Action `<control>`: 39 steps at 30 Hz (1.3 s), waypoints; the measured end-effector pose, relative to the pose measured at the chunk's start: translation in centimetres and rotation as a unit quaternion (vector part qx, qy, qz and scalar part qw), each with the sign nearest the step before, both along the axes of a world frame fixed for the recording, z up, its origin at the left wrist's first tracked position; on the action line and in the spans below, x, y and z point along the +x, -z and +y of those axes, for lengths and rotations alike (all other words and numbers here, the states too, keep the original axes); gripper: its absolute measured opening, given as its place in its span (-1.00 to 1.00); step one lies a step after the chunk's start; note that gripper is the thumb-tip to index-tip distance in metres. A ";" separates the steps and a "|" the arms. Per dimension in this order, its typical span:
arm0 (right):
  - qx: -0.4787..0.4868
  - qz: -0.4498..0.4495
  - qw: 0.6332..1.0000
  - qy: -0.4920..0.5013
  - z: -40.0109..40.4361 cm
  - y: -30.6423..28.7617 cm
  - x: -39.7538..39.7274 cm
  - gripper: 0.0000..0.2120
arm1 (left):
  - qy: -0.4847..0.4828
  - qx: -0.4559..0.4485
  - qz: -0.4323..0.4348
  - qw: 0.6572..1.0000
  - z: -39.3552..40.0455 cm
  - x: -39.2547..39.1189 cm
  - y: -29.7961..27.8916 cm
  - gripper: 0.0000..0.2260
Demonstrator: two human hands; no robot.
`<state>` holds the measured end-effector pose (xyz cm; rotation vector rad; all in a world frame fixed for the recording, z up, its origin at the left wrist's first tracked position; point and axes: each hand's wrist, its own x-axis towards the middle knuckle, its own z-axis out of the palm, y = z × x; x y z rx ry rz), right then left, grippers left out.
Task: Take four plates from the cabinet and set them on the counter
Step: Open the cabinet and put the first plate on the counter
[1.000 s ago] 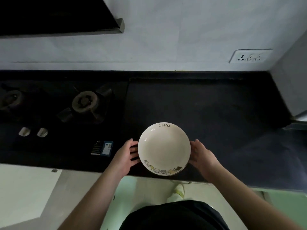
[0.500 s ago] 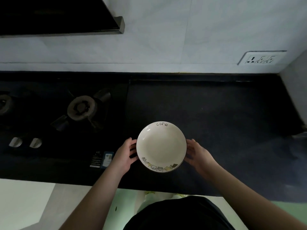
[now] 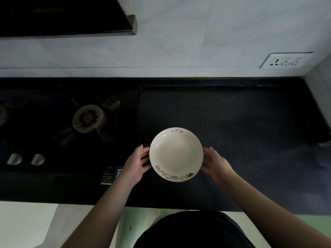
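Fingers of the left hand (image 3: 136, 163) curl against the left rim of the plates (image 3: 176, 154), and fingers of the right hand (image 3: 215, 162) curl against the right rim, so both hands grasp the stack from opposite sides. Between the two sets of fingertips sits a cream-white deep plate, upright and level, with at least one more rim edge showing beneath it at the near right; how many lie in the stack cannot be told. The word "Life" is printed on the rim farthest from the fingers, and a band of small cartoon figures runs along the rim nearest the wrists. Whether the stack touches the counter (image 3: 241, 122) or hangs just above it cannot be told; it lies over the dark surface, near its front edge.

Outward from the left fingers, a label sticker (image 3: 107, 175) shows just beside the wrist on the glass stove (image 3: 44, 133), a burner (image 3: 87, 118) lies beyond them, and two knobs (image 3: 25, 159) sit well apart to the left. Far beyond the right fingers, a wall socket (image 3: 284, 60) is set in the pale wall. A range hood (image 3: 71, 17) hangs over the stove.
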<state>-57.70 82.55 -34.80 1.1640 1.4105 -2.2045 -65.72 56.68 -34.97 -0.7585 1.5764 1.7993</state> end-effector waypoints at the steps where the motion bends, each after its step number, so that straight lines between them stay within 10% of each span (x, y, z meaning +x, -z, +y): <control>1: -0.002 0.001 1.000 0.003 0.0 0.0 0.0 -0.61 | 0.002 0.001 0.002 1.000 0.0 0.0 0.0 -0.64; 22: -0.035 -0.031 0.996 0.080 -0.6 0.4 0.6 -0.60 | -0.142 0.096 -0.012 0.985 0.0 3.4 1.5 -0.75; 39: -0.077 0.033 0.984 0.155 0.6 0.4 -11.2 -0.52 | -0.127 0.095 0.008 0.987 3.7 -9.7 -0.4 -0.59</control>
